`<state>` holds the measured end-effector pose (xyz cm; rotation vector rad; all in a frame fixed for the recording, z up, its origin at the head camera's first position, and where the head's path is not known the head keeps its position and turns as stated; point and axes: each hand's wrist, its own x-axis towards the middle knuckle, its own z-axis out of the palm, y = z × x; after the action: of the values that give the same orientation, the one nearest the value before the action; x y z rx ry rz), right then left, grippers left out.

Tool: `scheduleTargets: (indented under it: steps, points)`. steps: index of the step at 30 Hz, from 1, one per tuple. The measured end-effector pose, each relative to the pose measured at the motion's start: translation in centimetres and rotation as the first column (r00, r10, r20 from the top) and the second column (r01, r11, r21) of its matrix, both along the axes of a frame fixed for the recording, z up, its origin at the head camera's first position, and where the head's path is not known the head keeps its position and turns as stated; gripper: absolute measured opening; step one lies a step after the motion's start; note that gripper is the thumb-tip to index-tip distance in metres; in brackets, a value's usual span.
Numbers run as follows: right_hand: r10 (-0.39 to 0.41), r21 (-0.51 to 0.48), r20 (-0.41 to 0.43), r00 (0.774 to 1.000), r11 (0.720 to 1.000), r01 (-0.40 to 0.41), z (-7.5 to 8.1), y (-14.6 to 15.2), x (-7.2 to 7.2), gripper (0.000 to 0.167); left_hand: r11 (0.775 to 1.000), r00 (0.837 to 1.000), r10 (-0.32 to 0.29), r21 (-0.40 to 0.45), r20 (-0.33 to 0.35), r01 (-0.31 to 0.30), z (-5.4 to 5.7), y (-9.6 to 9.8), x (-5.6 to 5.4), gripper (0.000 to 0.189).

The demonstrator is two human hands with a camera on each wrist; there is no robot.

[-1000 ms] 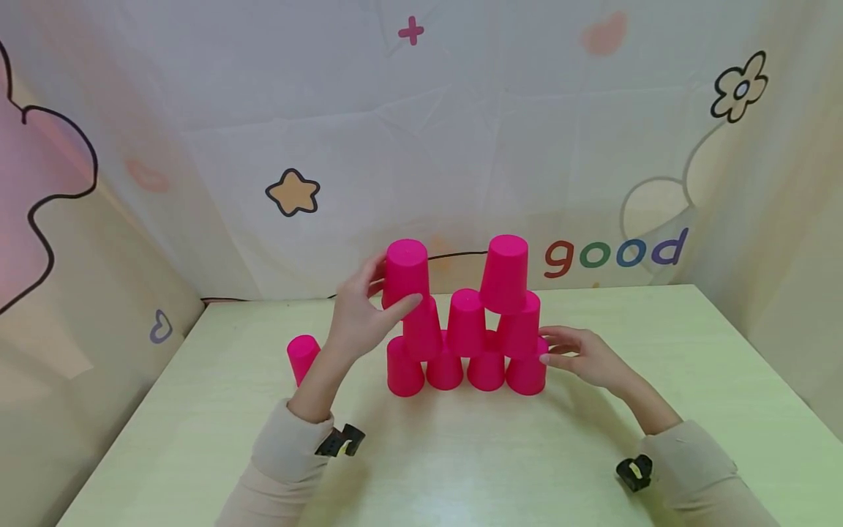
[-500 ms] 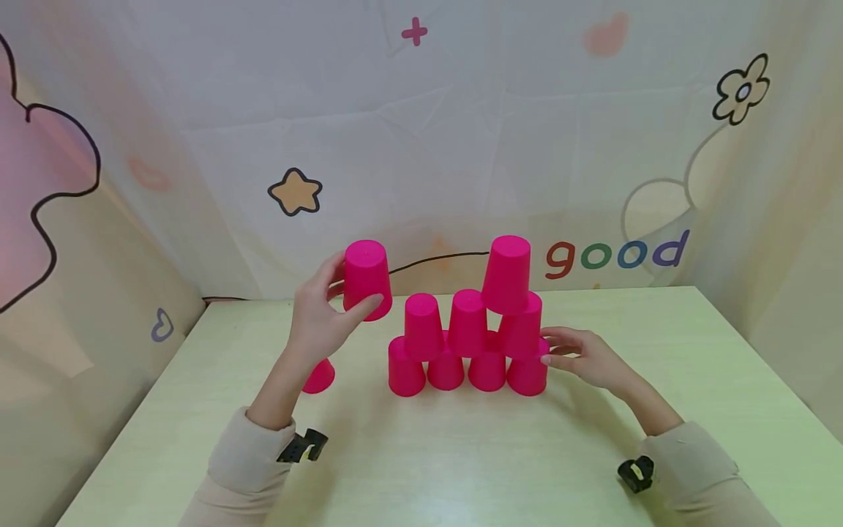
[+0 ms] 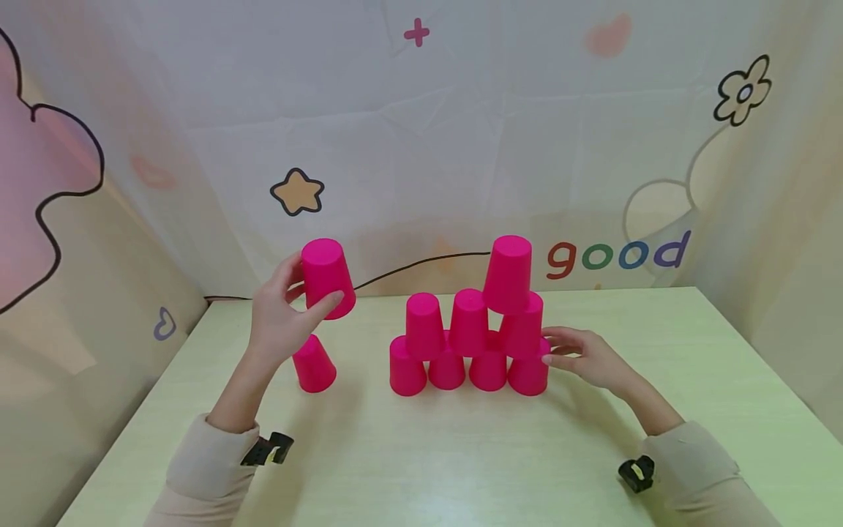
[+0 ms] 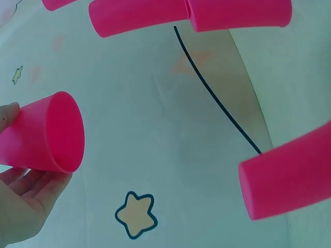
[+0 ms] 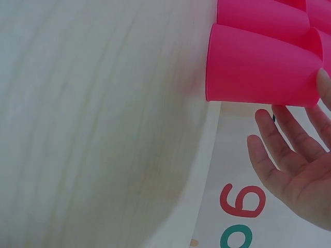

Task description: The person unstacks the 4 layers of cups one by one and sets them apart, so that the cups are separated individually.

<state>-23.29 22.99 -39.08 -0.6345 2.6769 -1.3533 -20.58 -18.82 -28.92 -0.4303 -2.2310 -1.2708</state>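
My left hand (image 3: 275, 322) grips an upside-down pink plastic cup (image 3: 327, 278), thumb on its near side and fingers behind. In the left wrist view the cup's open mouth (image 4: 66, 132) shows nothing inside. Below this hand another inverted cup (image 3: 316, 367) stands on the table, its top partly covered by the hand. My right hand (image 3: 588, 357) is at the right end of a cup stack, its loosely spread fingertips right at the lowest right cup (image 3: 528, 377). In the right wrist view the thumb (image 5: 325, 88) overlaps that cup's narrow end.
The stack has a bottom row of several inverted cups (image 3: 407, 375), three cups (image 3: 424, 326) above, and a single cup (image 3: 508, 274) on top at the right. The pale table (image 3: 428, 461) meets a printed cloth backdrop (image 3: 395, 183) behind.
My left hand has lifted the cup off the stack's left top and carried it leftward, over the lone cup. My right hand has stayed in place.
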Motion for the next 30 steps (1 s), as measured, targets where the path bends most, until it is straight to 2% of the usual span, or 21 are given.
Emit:
scheduleTargets:
  steps: [7,17,25,30]
  points:
    - [0.004,-0.008,0.025,1.0,1.0,-0.004,0.2,-0.1,0.0,0.052,0.999,0.998,0.035,-0.028,0.052,-0.034,-0.2,-1.8,0.4,0.064]
    - [-0.004,0.001,0.036,0.999,1.0,0.004,-0.1,0.1,-0.2,0.052,0.992,0.986,0.119,-0.059,0.118,-0.113,-1.4,-4.3,0.7,0.064]
    - [-0.012,0.01,0.039,0.999,1.0,0.011,-0.1,0.2,-0.2,0.053,0.981,0.97,0.19,-0.072,0.149,-0.181,-2.7,-6.2,1.3,0.061]
    - [-0.008,0.006,0.033,0.999,1.0,0.008,-0.2,0.2,-0.3,0.053,0.976,0.963,0.214,-0.077,0.164,-0.204,-3.7,-7.5,1.7,0.061]
